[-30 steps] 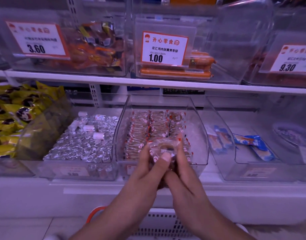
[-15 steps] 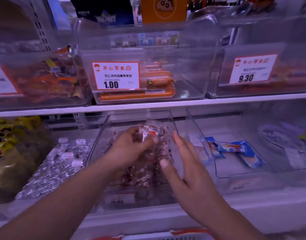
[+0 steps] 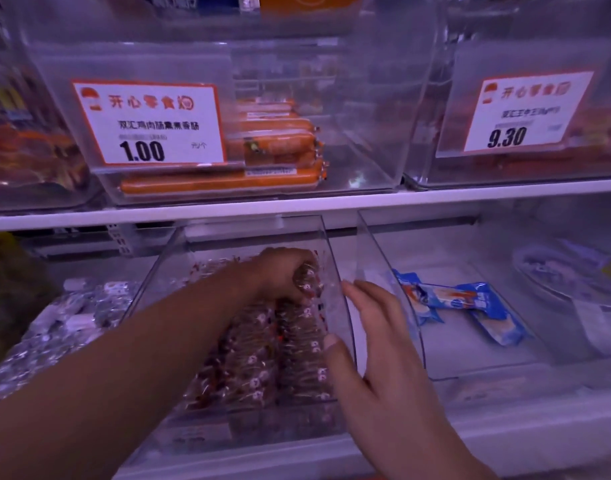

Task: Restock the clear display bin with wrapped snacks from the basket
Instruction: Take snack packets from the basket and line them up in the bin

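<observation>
- Our left hand is reached deep into the clear bin on the lower shelf, fingers curled down around a little stack of wrapped snacks, gripping it from above.
- That stack sits at the back right of the bin, right up against the right wall, touching the top end of the rows of snacks already packed in there.
- Our right hand isn't holding anything. Fingers are straight and a bit spread, lying along the outside of the bin's right wall, with the thumb hooked over to the inside near the packed rows.
- So the held snacks are just ahead of and to the left of the right hand's fingertips, with the clear wall between them.
- Rows in the bin run front to back, long axis heading away from us toward the back of the shelf. The wrappers are standing on edge, flat faces toward us. Can't really tell if the held stack lines up exactly, it's half hidden by fingers.
- Next bin over on the right has a few blue packets.
</observation>
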Available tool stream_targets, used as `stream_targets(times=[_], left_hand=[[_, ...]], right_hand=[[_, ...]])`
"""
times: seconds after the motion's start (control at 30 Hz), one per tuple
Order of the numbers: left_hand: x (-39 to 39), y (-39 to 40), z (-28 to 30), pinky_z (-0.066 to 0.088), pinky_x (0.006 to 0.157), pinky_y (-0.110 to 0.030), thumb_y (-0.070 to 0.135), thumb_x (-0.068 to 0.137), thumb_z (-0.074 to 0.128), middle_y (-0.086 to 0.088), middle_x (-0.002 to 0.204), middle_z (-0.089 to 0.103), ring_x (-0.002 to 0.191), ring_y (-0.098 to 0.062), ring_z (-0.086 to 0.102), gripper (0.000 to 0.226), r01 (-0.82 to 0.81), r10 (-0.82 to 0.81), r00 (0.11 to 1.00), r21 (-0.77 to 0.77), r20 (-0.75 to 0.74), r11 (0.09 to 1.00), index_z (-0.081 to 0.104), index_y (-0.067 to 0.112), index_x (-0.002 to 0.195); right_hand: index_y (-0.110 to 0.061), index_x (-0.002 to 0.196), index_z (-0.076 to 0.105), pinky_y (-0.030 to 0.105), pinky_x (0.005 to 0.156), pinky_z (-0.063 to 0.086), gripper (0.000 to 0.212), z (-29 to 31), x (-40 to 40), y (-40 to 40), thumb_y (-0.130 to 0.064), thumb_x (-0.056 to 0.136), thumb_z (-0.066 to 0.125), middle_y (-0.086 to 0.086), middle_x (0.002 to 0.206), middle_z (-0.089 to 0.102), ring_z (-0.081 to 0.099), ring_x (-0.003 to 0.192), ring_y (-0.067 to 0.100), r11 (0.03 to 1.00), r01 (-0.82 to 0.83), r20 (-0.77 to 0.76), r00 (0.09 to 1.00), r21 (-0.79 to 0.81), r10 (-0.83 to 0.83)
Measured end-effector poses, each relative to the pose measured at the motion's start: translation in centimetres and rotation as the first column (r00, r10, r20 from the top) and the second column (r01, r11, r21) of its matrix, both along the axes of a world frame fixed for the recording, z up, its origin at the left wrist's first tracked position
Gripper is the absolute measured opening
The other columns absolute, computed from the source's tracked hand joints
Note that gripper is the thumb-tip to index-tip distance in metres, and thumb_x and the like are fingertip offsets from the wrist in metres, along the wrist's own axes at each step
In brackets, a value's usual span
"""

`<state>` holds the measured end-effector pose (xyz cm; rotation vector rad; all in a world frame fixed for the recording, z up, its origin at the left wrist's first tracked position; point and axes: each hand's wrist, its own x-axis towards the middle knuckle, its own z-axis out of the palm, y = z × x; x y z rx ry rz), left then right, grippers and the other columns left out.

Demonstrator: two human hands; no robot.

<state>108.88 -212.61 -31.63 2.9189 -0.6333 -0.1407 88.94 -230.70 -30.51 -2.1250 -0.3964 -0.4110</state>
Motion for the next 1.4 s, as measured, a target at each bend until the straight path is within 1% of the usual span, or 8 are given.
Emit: stream_targets(times=[0.23,0.47,0.63,0.73,0.87,1.0,1.27,1.4], left_hand=[[-0.5,0.0,-1.9,-0.006,0.121,-0.05,0.061,0.094,0.044,-0.011,0.164,-0.018,0.152,-0.03,-0.012,0.096,-0.031,-0.009,0.994,0.361,0.109,0.932,-0.01,0.012,0.156],[-3.0,-1.4,-1.6,0.026,0.117,-0.042,0.027,0.093,0.056,-0.018,0.161,0.023,0.143,-0.034,0.032,0.075,-0.093,0.049,0.975,0.2,0.216,0.975,0.019,0.005,0.155],[-3.5,-1.7,-2.4,-0.006,0.123,-0.049,0.03,0.1,0.036,-0.014,0.162,-0.022,0.151,-0.03,-0.017,0.08,-0.072,0.075,0.997,0.33,0.005,0.941,-0.02,0.007,0.153],[-2.7,-1.4,-1.1,0.017,0.12,-0.05,0.036,0.1,0.039,-0.014,0.165,0.009,0.149,-0.034,0.019,0.068,-0.043,0.016,0.996,0.331,0.083,0.943,0.011,0.011,0.157],[-2.7,-0.7,0.0,0.041,0.099,-0.043,0.045,0.093,0.05,-0.006,0.126,0.062,0.11,-0.031,0.058,0.036,-0.086,-0.046,0.937,0.356,0.347,0.93,0.064,0.02,0.115],[-2.8,-0.2,-0.2,0.047,0.093,-0.039,0.053,0.087,0.05,-0.006,0.115,0.062,0.102,-0.029,0.058,0.041,-0.073,-0.033,0.937,0.287,0.348,0.955,0.07,0.021,0.104],[-2.8,1.3,-1.2,0.041,0.104,-0.042,0.067,0.087,0.052,-0.004,0.143,0.051,0.124,-0.03,0.052,0.066,-0.064,0.034,0.961,0.101,0.273,0.993,0.051,0.029,0.14],[-6.2,1.5,0.6,0.049,0.094,-0.041,0.046,0.091,0.062,-0.008,0.123,0.065,0.111,-0.028,0.061,0.043,0.011,0.032,0.968,-0.17,0.25,0.985,0.065,0.018,0.123]], right_hand=[[-0.039,0.14,0.039,0.028,0.109,0.037,0.054,-0.6,0.0,-0.6,-0.026,0.092,0.058,-0.023,0.148,0.02,0.033,0.133,-0.005,0.996,0.047,-0.036,0.998,0.072,-0.044],[-0.048,0.138,0.032,-0.005,0.09,0.026,0.06,-1.2,-0.5,0.5,-0.022,0.091,0.06,-0.02,0.149,0.021,0.029,0.119,-0.026,1.0,-0.001,-0.048,0.999,0.007,0.001],[-0.029,0.144,0.035,-0.011,0.083,0.018,0.059,-1.8,-0.2,1.1,-0.021,0.091,0.059,-0.015,0.149,0.023,0.025,0.107,-0.038,1.0,0.012,-0.087,0.996,-0.009,-0.013],[-0.03,0.144,0.035,-0.011,0.083,0.02,0.061,-1.9,-0.1,1.0,-0.015,0.09,0.059,-0.012,0.148,0.024,0.027,0.105,-0.038,1.0,0.009,-0.078,0.997,0.001,-0.009],[-0.032,0.146,0.032,-0.011,0.085,0.019,0.064,-2.0,0.0,0.9,-0.017,0.09,0.058,-0.015,0.149,0.021,0.025,0.109,-0.036,1.0,0.008,-0.081,0.997,-0.007,-0.009],[-0.028,0.148,0.031,-0.008,0.09,0.019,0.066,-2.0,0.0,1.2,-0.017,0.089,0.058,-0.014,0.15,0.021,0.033,0.117,-0.021,1.0,-0.011,-0.101,0.995,-0.018,0.009],[-0.024,0.146,0.036,0.01,0.108,0.027,0.065,-2.3,-0.4,0.9,-0.013,0.088,0.061,-0.009,0.147,0.028,0.036,0.132,0.001,0.999,-0.022,-0.065,0.998,-0.029,0.02],[-0.013,0.138,0.049,0.009,0.11,0.023,0.058,-1.4,-1.7,0.5,-0.015,0.08,0.056,0.004,0.141,0.041,0.038,0.13,0.007,1.0,0.006,0.029,1.0,0.007,-0.006]])
